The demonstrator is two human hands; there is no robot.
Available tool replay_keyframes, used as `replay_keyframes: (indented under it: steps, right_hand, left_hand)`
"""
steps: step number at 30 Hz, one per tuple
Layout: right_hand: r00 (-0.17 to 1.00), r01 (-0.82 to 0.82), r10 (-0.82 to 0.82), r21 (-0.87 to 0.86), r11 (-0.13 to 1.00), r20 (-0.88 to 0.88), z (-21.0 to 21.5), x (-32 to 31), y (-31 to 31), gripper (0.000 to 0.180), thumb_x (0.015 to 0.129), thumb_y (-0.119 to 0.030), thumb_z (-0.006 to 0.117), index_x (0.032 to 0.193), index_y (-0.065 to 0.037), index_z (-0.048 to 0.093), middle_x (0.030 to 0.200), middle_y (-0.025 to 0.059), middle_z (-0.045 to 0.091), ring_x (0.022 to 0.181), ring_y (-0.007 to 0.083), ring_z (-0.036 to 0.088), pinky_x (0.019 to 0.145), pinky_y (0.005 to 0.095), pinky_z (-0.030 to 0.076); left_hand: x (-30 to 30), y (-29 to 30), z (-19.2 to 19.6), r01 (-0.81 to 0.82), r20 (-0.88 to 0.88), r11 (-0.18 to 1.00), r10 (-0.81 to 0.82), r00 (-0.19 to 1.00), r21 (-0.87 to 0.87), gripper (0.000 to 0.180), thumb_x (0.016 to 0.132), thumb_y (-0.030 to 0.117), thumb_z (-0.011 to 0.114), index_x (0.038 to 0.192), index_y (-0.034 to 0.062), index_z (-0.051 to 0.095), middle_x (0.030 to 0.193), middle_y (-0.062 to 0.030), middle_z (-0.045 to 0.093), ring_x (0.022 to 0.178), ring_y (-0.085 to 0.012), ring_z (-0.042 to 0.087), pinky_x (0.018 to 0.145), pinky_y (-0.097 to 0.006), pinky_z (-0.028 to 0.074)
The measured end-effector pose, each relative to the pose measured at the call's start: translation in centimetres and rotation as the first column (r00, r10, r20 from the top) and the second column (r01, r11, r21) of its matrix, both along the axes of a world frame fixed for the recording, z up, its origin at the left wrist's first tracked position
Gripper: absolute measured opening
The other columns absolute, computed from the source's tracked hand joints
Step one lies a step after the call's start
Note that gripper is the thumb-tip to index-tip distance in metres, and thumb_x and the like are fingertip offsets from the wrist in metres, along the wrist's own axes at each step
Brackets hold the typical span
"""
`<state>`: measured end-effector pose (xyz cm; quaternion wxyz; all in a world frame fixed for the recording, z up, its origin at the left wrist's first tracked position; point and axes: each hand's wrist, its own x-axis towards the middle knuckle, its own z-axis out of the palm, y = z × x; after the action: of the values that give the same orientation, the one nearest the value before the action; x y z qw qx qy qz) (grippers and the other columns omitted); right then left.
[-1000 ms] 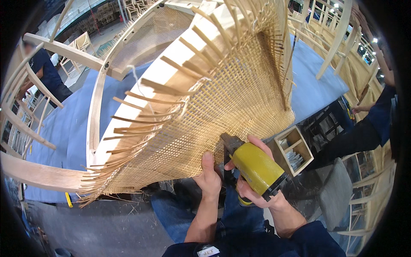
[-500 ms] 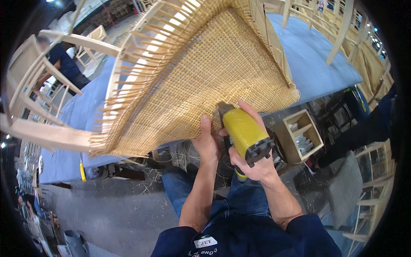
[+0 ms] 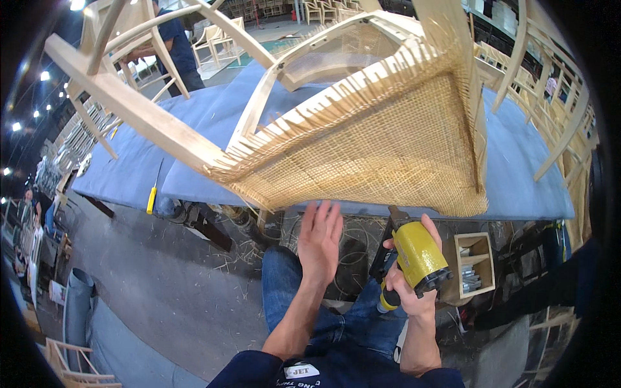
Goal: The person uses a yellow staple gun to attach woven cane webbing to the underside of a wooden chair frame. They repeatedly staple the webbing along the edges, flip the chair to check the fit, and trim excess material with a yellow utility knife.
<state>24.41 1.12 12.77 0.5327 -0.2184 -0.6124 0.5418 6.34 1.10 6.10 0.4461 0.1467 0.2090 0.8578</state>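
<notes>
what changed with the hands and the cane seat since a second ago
The left hand let go of the woven cane panel and dropped below it, open, touching nothing. The right hand drew the yellow staple gun down off the weave. The chair frame stays on the blue table.

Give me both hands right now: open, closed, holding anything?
Left hand: open, fingers spread, holding nothing, just below the woven cane seat.
Right hand: closed around the yellow staple gun.

Stapler (image 3: 420,258) nose is hiding behind the right hand (image 3: 407,284); chair frame (image 3: 129,110) is running off the top edge; wooden box (image 3: 475,265) contents are reading too small to identify
</notes>
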Motion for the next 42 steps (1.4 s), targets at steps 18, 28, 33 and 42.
replay_keyframes:
  steps: [18,28,33,42]
  right_hand:
    - [0.957,-0.003,-0.052,0.191,0.982,0.284,0.1,-5.2,2.0,0.096,0.078,-0.013,0.076,0.153,-0.004,0.017,0.116,0.0249,0.060,0.063,0.0125,0.060,0.054,0.0214,0.049]
    - [0.839,0.020,-0.207,0.353,0.936,0.503,0.4,-6.7,2.9,0.092,0.081,-0.018,0.074,0.152,-0.004,0.017,0.114,0.0209,0.063,0.060,0.0104,0.060,0.055,0.0208,0.049]
    - [0.863,0.064,-0.220,0.333,0.941,0.455,-0.2,-7.5,2.3,0.089,0.082,-0.016,0.070,0.152,-0.003,0.017,0.109,0.0169,0.064,0.063,0.0101,0.059,0.057,0.0211,0.048]
    - [0.960,0.063,-0.079,0.067,0.996,0.267,0.8,-7.7,2.4,0.094,0.076,-0.007,0.070,0.154,-0.010,0.017,0.106,0.0171,0.062,0.058,0.0100,0.057,0.054,0.0219,0.049]
  left_hand:
    - [-0.5,6.6,-0.1,-0.162,-0.063,0.982,0.168,0.984,0.097,0.028,0.095,0.009,0.066,0.121,0.0043,0.059,0.113,-0.0038,0.065,0.098,-0.0127,0.062,0.083,-0.026,0.051]
    - [-0.8,6.4,-1.1,-0.126,-0.112,0.992,0.128,0.985,0.027,0.025,0.094,0.009,0.068,0.118,0.0011,0.063,0.111,-0.0032,0.064,0.099,-0.0117,0.058,0.090,-0.027,0.046]
    - [-0.5,5.6,-0.7,-0.025,-0.016,0.998,0.024,1.000,-0.053,0.027,0.095,0.012,0.067,0.118,0.0006,0.061,0.109,-0.0030,0.064,0.098,-0.0114,0.057,0.087,-0.026,0.046]
    - [-1.0,5.2,1.4,0.061,0.064,0.998,-0.061,0.996,0.015,0.031,0.097,0.018,0.066,0.121,0.0010,0.058,0.113,-0.0036,0.061,0.100,-0.0109,0.057,0.086,-0.027,0.047]
